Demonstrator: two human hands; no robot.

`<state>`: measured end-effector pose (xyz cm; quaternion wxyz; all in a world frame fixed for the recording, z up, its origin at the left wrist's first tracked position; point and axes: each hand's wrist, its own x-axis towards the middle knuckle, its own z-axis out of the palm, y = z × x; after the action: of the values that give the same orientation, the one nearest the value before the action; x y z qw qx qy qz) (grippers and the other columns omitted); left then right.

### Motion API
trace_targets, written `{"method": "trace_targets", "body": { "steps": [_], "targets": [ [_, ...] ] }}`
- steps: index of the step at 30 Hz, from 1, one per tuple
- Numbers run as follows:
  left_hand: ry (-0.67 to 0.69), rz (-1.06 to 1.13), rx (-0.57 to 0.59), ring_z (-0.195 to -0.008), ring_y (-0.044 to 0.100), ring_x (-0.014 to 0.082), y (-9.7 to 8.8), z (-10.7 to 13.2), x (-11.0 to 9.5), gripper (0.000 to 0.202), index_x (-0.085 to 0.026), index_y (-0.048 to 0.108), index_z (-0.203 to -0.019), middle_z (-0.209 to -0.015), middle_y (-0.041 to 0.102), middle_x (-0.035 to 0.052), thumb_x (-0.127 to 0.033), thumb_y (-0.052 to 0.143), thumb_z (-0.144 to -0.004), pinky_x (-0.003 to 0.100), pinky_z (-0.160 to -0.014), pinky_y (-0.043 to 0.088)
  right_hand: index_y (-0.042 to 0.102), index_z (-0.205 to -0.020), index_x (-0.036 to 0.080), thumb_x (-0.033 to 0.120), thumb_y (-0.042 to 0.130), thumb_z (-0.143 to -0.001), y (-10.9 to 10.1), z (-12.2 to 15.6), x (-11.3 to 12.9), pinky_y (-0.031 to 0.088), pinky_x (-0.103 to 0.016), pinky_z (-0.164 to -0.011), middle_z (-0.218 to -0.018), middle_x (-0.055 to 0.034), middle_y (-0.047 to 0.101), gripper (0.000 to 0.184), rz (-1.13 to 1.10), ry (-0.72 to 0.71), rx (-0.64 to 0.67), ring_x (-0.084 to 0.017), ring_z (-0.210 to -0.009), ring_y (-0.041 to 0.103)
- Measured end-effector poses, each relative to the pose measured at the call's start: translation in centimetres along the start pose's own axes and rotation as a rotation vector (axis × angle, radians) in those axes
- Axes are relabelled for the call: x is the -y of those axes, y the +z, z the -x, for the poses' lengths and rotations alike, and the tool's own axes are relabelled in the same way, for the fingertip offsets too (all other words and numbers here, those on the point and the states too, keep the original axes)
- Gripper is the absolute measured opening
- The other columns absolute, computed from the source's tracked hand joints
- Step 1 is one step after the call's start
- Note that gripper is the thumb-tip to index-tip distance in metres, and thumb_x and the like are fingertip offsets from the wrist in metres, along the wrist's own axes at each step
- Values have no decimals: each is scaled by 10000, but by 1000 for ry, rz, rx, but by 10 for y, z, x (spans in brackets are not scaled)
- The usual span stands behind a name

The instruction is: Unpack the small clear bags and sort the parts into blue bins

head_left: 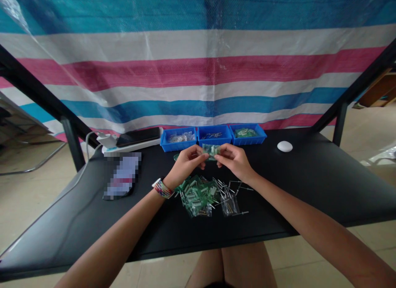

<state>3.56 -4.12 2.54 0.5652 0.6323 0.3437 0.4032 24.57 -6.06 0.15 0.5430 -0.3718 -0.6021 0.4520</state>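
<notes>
A small green-tinted plastic bag (211, 150) with pale pieces inside is held up between my two hands, just in front of the blue bins. My left hand (189, 161), with a patterned band at the wrist, pinches its left edge. The right edge is pinched by my right hand (233, 159). Below them on the black table lies a pile of green plastic bags (198, 195) containing pale pieces. Beside that pile, to the right, are loose metal rivets (225, 188) and a clear bag (229, 204) with small parts in it.
Three blue bins stand along the back: a left bin (178, 147) of clear bags, a middle bin (214, 142) of metal pins, a right bin (248, 140) of green bags. A power strip (133, 147), a phone (123, 175) and a white oval object (284, 146) also lie here.
</notes>
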Motion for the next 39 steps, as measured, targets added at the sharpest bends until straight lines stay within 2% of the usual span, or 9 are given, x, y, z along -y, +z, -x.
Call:
{"method": "trace_targets", "body": {
  "steps": [6,11,14,18,21,25,31,35,39],
  "targets": [
    [-127,63,47,-536,620,133,-3,1,5,534,-170,629,-721,-609,625,21,-650,644,-954,255,-551,523,764,-999,240,241,736,-959,1,6,12,580,-327,-671,-948,-34,679,49,353,-404,-117,-166,-774,663],
    [-229,284,111,-667,742,185,-1,-1,6,566,-126,723,-849,-812,769,118,-684,661,-920,285,-636,601,781,-1083,277,102,654,-985,-1,9,15,618,-395,-834,-1038,-59,688,237,539,-608,-78,-208,-955,708],
    [-213,309,84,-697,765,183,2,0,4,395,-132,699,-915,-822,768,76,-498,831,-841,273,-670,619,780,-1122,299,90,626,-985,-1,9,11,621,-434,-924,-1157,-71,667,294,568,-616,-69,-221,-1045,709],
    [-155,241,51,-711,778,175,2,0,5,324,-139,670,-956,-785,746,39,-391,844,-852,249,-676,617,708,-1283,295,179,629,-984,-1,6,5,647,-395,-826,-1273,-92,647,330,391,-436,-152,-202,-967,717],
    [-128,193,43,-746,792,176,2,-1,8,320,-139,677,-1036,-857,766,55,-395,806,-894,245,-684,617,650,-1320,268,347,682,-974,-3,3,2,640,-332,-661,-1119,-63,691,356,94,-141,-95,-170,-783,714],
    [-113,148,69,-818,804,193,2,-1,11,340,-144,677,-1085,-956,782,83,-424,776,-919,266,-730,632,706,-1041,209,429,792,-893,-2,0,0,575,-282,-566,-836,-6,694,278,-51,59,-1,-145,-634,672],
    [-107,83,21,-754,752,163,1,-1,9,330,-155,670,-978,-909,735,56,-465,759,-909,254,-655,617,718,-929,206,389,780,-912,-1,2,1,550,-297,-595,-750,1,681,193,74,-41,-71,-154,-632,656],
    [-166,73,-37,-566,654,131,-1,-2,12,441,-151,659,-839,-737,667,34,-576,644,-954,238,-513,545,764,-932,225,282,736,-952,-3,4,8,516,-298,-602,-871,-18,648,66,297,-303,-133,-147,-690,625],
    [-254,79,-7,-514,635,134,-1,-3,14,587,-129,683,-728,-613,638,51,-650,572,-975,239,-505,524,812,-995,258,194,692,-978,-2,7,15,490,-300,-595,-788,0,586,137,438,-510,-164,-148,-671,572]
  ]
}}
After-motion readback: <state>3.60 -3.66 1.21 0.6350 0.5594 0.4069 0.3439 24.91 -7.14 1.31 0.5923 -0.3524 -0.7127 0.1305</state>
